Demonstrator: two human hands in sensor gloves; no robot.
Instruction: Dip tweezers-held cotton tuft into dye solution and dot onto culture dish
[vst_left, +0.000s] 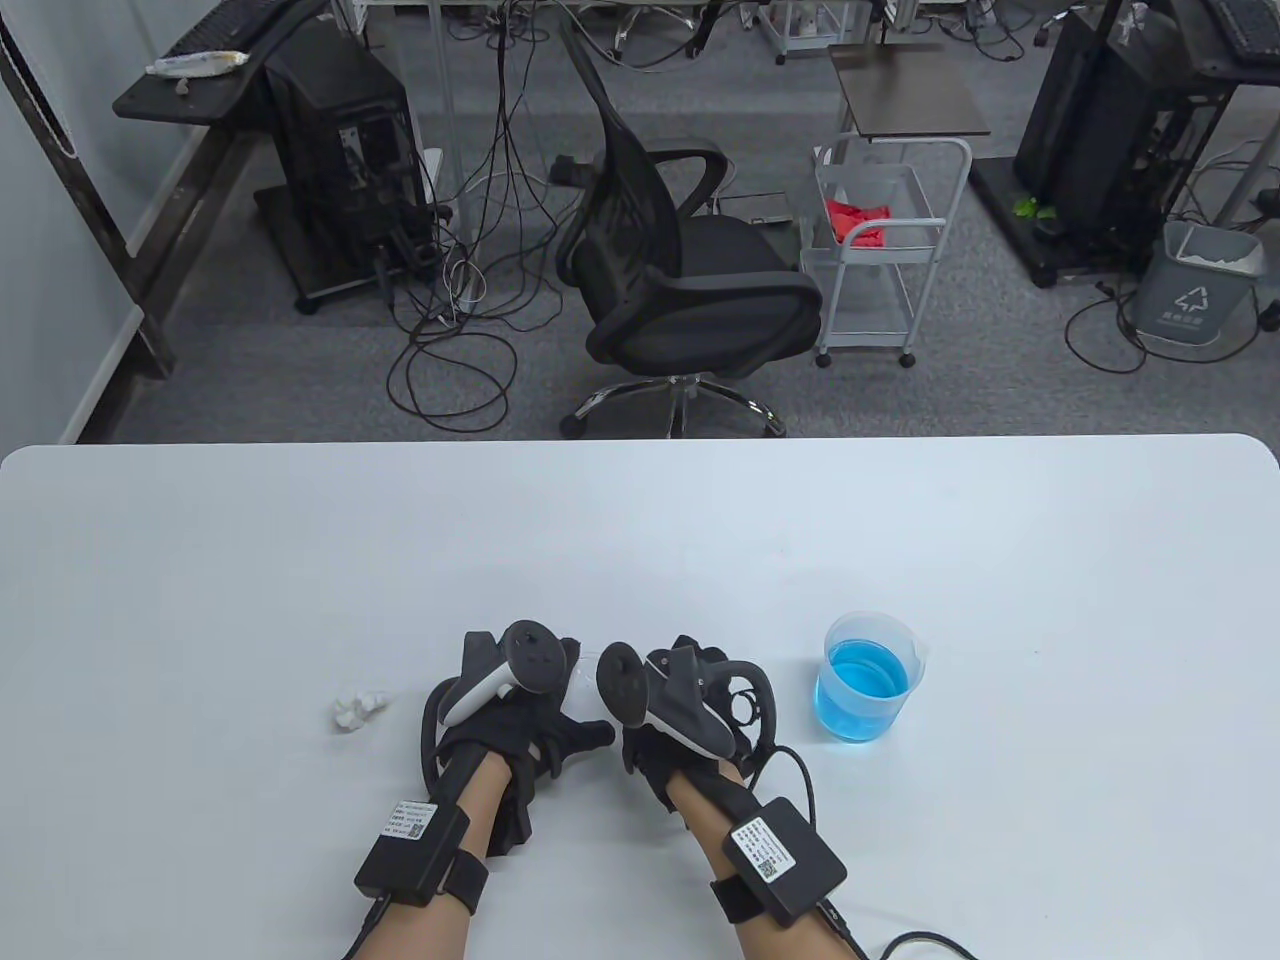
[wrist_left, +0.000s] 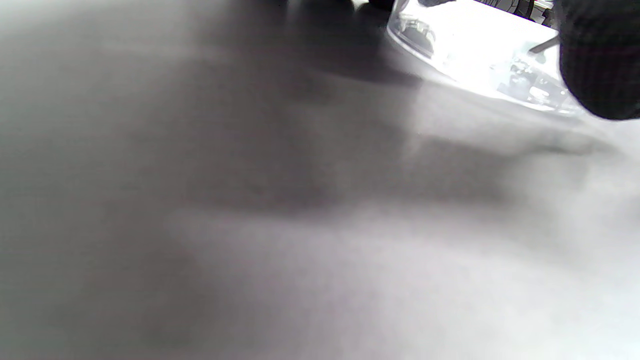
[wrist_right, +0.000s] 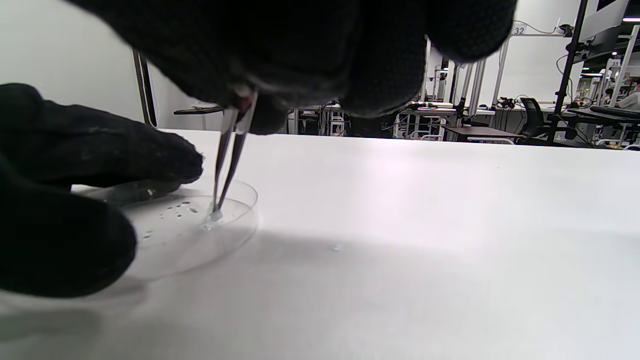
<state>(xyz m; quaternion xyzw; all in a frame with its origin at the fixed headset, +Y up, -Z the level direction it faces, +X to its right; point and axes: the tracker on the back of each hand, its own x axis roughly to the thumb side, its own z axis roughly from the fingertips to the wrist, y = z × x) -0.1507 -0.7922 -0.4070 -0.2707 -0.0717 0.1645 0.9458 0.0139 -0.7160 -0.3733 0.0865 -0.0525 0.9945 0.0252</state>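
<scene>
My right hand pinches metal tweezers that point down into a clear culture dish. The tweezer tips hold a small wet cotton tuft that touches the dish floor, with small droplets beside it. My left hand holds the dish at its left rim, its fingers over the edge. In the table view the dish shows only as a sliver between the hands. A beaker of blue dye stands just right of my right hand.
A small pile of white cotton lies on the white table left of my left hand. The left wrist view is blurred and shows the dish rim and a dark fingertip. An office chair stands beyond the table's far edge.
</scene>
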